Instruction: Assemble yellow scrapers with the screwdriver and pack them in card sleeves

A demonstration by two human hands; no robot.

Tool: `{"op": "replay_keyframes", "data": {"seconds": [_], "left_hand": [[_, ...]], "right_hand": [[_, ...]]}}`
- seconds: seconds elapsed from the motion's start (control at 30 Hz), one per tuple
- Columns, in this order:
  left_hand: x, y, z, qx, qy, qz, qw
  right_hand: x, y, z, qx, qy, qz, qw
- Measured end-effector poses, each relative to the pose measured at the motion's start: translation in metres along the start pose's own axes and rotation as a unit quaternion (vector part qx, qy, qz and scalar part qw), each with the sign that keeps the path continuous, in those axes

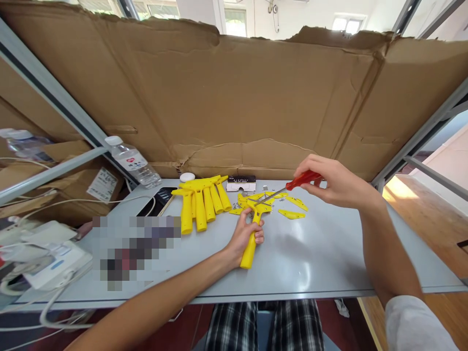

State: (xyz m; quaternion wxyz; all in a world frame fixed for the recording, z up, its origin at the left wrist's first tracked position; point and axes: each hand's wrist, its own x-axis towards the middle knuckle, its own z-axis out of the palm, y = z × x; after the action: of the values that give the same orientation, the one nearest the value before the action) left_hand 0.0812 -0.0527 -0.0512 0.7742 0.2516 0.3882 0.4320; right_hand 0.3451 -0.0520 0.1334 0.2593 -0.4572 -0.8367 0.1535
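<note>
My left hand (247, 234) is closed around the handle of a yellow plastic T-shaped tool (249, 251), its wide head pointing away from me. In my right hand (321, 180) is a screwdriver (302, 179) with a red handle, held at a slant. The metal shaft runs down to the left, and its tip is at the head of the yellow tool; whether it sits in a screw I cannot tell. Loose flat yellow plates (291, 214) and small metal bits lie just behind and to the right of that head.
Several more yellow T-shaped tools (199, 207) lie in a row on the grey table (310, 263). Behind are a small black-and-white box (241, 184) and a cardboard wall (234, 102). At left stand a water bottle (133, 163), a dark phone-like device (157, 202), and a white power strip (58, 258) with cables.
</note>
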Motion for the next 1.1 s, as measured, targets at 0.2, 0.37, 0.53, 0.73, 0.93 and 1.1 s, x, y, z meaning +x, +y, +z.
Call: {"op": "replay_keyframes", "data": {"seconds": [0.2, 0.37, 0.53, 0.73, 0.93, 1.1], "left_hand": [[-0.0023, 0.0019, 0.0014, 0.006, -0.006, -0.005, 1.0], [-0.0031, 0.004, 0.0015, 0.012, -0.006, -0.009, 1.0], [-0.004, 0.006, 0.0009, 0.019, -0.005, -0.018, 1.0], [-0.0016, 0.0061, -0.0005, 0.009, 0.003, -0.02, 1.0], [-0.0014, 0.0062, 0.0, 0.014, 0.0, -0.019, 1.0], [-0.0016, 0.0057, -0.0006, 0.009, -0.003, -0.014, 1.0]], "right_hand": [[0.0039, 0.0036, 0.0008, 0.04, 0.016, -0.046, 0.998], [0.0068, 0.006, 0.0015, 0.032, 0.05, -0.076, 0.995], [0.0062, 0.007, 0.0012, 0.032, 0.011, -0.041, 0.999], [0.0069, 0.0086, -0.001, -0.054, 0.01, 0.018, 0.998], [0.0061, 0.0005, -0.003, 0.014, -0.011, -0.027, 0.999], [0.0054, 0.0011, -0.0027, -0.013, 0.017, -0.026, 0.999]]}}
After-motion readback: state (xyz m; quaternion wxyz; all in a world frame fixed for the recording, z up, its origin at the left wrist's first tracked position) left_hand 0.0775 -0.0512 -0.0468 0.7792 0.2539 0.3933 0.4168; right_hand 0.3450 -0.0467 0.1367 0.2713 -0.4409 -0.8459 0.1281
